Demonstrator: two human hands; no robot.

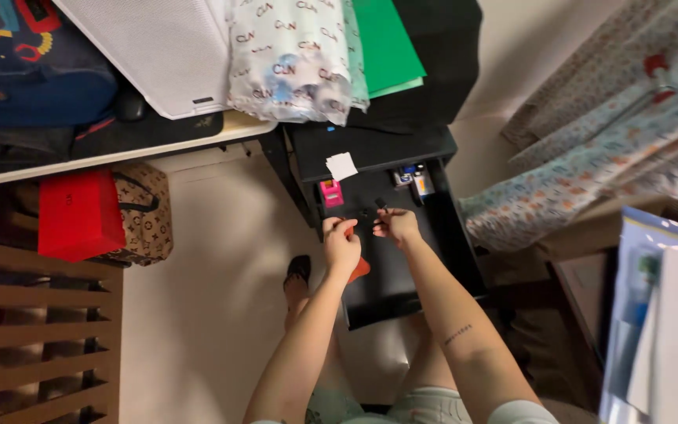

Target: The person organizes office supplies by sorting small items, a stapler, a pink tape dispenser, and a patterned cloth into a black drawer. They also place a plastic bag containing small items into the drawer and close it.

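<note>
Black printer (402, 259) sits low on the floor under a desk edge (119, 153), its top open. Red box (78, 213) stands well to the left beside a patterned bag (147, 216). Left hand (341, 245) is over the printer's open top, fingers curled around an orange tool (359, 268). Right hand (396, 225), just beside it, pinches a small black part (380, 205). Pink cartridge (330, 193) and white paper slip (342, 166) lie further back on the printer.

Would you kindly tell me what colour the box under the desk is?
The box is bright red, seen clearly in the head view.
</note>
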